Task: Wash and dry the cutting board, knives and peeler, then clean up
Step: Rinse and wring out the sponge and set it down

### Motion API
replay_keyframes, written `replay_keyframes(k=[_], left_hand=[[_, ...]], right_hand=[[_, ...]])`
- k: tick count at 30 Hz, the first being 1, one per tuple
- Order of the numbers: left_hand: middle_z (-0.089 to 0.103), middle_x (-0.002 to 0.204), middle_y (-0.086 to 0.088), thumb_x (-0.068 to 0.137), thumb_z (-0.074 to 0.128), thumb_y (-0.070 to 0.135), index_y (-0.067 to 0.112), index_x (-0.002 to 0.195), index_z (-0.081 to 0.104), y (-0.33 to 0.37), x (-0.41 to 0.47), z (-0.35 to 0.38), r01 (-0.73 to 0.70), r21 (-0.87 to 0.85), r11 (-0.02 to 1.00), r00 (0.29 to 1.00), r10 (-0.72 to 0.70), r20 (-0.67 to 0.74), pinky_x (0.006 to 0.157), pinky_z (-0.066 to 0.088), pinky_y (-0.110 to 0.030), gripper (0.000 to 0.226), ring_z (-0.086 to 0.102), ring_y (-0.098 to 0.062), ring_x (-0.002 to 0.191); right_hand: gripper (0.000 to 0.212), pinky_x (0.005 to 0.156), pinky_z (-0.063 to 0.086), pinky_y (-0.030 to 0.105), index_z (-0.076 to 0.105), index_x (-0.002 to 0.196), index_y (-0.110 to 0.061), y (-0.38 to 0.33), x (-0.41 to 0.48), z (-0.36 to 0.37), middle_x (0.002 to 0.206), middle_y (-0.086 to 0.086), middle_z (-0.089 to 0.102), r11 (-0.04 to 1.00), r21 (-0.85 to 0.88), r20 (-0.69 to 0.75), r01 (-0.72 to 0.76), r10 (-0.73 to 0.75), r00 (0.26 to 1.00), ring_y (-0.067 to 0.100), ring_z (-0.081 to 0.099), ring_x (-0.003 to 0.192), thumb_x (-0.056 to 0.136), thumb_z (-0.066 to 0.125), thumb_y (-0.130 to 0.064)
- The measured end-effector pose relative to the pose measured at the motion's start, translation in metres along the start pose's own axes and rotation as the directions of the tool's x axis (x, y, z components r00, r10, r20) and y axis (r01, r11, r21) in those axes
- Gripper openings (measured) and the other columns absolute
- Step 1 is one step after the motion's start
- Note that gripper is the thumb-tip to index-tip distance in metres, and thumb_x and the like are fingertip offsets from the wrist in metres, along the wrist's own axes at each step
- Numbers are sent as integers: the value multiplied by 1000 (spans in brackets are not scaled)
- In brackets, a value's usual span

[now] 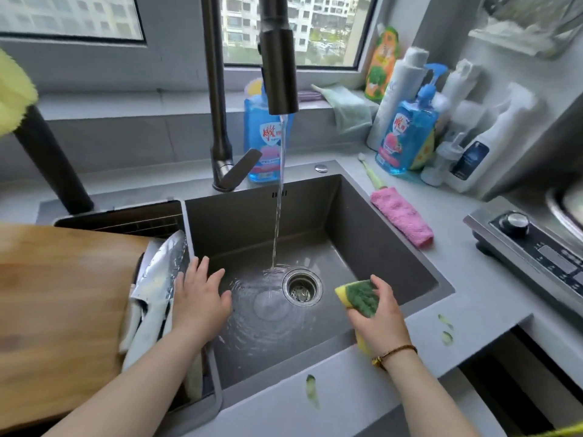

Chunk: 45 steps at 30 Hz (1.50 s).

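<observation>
Right hand [380,315] grips sponge [361,296] over sink [362,216], knives [164,272] in side basket [126,219]

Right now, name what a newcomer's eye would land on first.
Water runs from the dark faucet into the grey sink, beside the drain. The right hand grips a green-and-yellow sponge over the sink's right side. The left hand spreads open beside wet knives next to the wooden cutting board at left.
</observation>
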<state>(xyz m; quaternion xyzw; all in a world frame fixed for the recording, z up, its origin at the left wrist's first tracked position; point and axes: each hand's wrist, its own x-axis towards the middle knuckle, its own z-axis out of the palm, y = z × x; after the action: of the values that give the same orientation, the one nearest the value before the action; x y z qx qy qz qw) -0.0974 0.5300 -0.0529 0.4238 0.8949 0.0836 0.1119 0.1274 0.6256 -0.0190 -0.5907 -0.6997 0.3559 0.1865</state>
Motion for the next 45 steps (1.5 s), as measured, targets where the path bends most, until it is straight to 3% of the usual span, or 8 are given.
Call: replay_keyframes(k=[7,11,13,18,24,30,39,45], left_hand=[[21,152,-1,96,37,39,22,140,34,21,2,-6,-74,-441,894,997,50,-67,114,9,-32,48,15,-15,141],[47,134,3,93,43,39,32,127,45,57,11,-30,435,-900,-42,896,117,428,92,44,-37,35,48,-17,118],[54,123,0,91,45,38,30,119,49,61,22,-30,518,-829,-210,853,198,483,84,51,-38,29,53,-20,111],[54,107,1,84,60,1,19,132,41,63,53,-14,354,-933,-72,934,-33,357,80,49,-28,55,56,-16,98],[57,106,-8,55,70,9,25,101,58,35,76,-5,387,-873,298,857,232,459,69,47,-20,50,56,-14,87],[56,116,-8,55,81,14,28,110,57,30,89,-4,388,-886,256,859,248,448,85,50,-31,62,56,-25,108],[59,93,-10,94,46,30,17,94,56,67,90,1,425,-904,-42,903,-52,427,66,47,-28,17,56,-19,80],[48,72,-6,95,46,32,3,102,51,82,104,3,535,-817,215,841,-232,489,55,41,-26,30,47,-17,63]], right_hand=[[42,67,51,32,36,133,-20,-75,52,59,96,3,54,521,804,358,-287,-39,933,19,56,82,93,44,-10],[48,66,50,32,48,127,-14,-90,79,89,96,3,63,370,820,465,-438,15,885,18,62,84,89,48,-43],[33,67,51,35,51,120,-18,-88,88,95,99,4,64,374,803,493,-465,22,870,22,63,87,92,47,-36],[23,63,56,26,51,100,-13,-80,96,98,94,11,58,396,820,478,-414,-75,875,22,60,82,88,48,5],[31,49,49,16,44,95,-14,-65,112,75,89,1,49,952,246,610,-183,-6,792,10,54,73,77,64,2],[69,54,49,12,23,135,-32,-70,96,92,118,1,43,929,314,590,-193,-32,807,7,52,84,81,66,-31],[50,41,35,6,40,106,-8,-86,99,116,79,-5,45,812,575,315,-100,-107,943,4,45,62,73,60,-40],[36,47,33,16,41,69,-17,-87,109,117,65,-3,44,868,489,284,-85,-66,957,7,41,55,86,53,-47]])
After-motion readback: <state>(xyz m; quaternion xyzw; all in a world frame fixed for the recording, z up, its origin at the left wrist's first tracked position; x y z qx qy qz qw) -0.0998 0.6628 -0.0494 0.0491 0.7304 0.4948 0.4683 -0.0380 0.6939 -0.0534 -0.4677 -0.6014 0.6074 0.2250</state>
